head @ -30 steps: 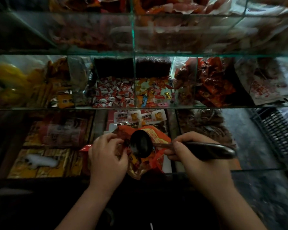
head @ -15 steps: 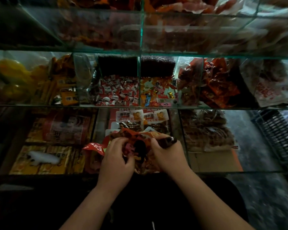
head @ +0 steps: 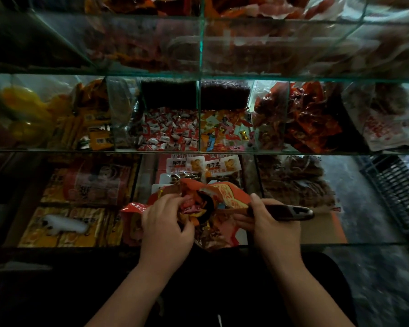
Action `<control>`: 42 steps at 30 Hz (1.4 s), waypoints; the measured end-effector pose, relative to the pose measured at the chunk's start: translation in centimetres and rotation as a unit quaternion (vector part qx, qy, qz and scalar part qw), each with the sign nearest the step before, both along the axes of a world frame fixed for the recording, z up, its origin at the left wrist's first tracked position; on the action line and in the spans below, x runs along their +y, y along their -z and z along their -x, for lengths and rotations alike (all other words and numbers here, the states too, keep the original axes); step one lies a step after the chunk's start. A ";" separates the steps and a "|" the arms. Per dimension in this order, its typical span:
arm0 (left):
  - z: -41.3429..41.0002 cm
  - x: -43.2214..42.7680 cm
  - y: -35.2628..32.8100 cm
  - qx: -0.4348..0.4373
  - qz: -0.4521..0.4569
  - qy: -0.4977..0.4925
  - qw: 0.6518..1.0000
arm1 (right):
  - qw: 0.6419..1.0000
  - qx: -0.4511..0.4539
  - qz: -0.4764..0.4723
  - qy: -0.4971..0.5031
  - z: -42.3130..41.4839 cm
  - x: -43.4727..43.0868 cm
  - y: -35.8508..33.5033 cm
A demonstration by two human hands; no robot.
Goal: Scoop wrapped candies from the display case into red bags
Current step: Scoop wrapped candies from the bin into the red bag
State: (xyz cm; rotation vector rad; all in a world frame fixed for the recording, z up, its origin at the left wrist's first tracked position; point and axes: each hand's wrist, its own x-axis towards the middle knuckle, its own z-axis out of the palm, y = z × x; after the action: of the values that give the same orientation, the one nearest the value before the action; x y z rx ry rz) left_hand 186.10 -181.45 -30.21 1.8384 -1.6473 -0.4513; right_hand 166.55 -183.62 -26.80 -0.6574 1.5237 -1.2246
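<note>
A red bag (head: 232, 192) with gold print is held open low in the middle, over the glass display case (head: 198, 152). My left hand (head: 165, 227) grips the bag's left rim. My right hand (head: 269, 225) grips the dark handle of a scoop (head: 293, 212), and the scoop's bowl is inside the bag's mouth among colourful wrapped candies (head: 191, 206). On the middle shelf, one bin holds red-and-white wrapped candies (head: 170, 131) and the bin to its right holds mixed-colour candies (head: 224, 131).
Glass shelves and dividers run across the case. Yellow packets (head: 90, 128) lie at the left, red snack bags (head: 309, 121) at the right. Boxed goods (head: 80, 185) fill the lower left shelf. A dark wire basket (head: 397, 190) stands on the floor at the right.
The empty scoop went from outside the bag into its mouth; my right hand has since drawn back to the right along the handle. My left hand stayed on the bag's rim.
</note>
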 end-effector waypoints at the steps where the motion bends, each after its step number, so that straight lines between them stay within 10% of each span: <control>1: 0.2 -0.2 -0.1 -0.022 0.009 0.005 1.000 | 1.000 0.005 -0.002 0.001 0.4 0.1 -0.4; 28: 3.7 -3.7 1.7 -0.065 -0.069 0.046 0.994 | 0.992 0.015 0.095 -0.079 3.8 2.8 -5.3; 42: 4.8 -3.7 1.4 0.046 -0.064 0.096 0.992 | 0.992 0.021 0.110 -0.051 4.7 3.4 -6.0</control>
State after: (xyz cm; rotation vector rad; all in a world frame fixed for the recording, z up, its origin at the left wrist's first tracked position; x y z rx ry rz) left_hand 181.27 -185.16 -31.63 1.7266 -1.7761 -0.7290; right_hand 161.88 -180.18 -20.76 -0.9010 1.3827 -1.3187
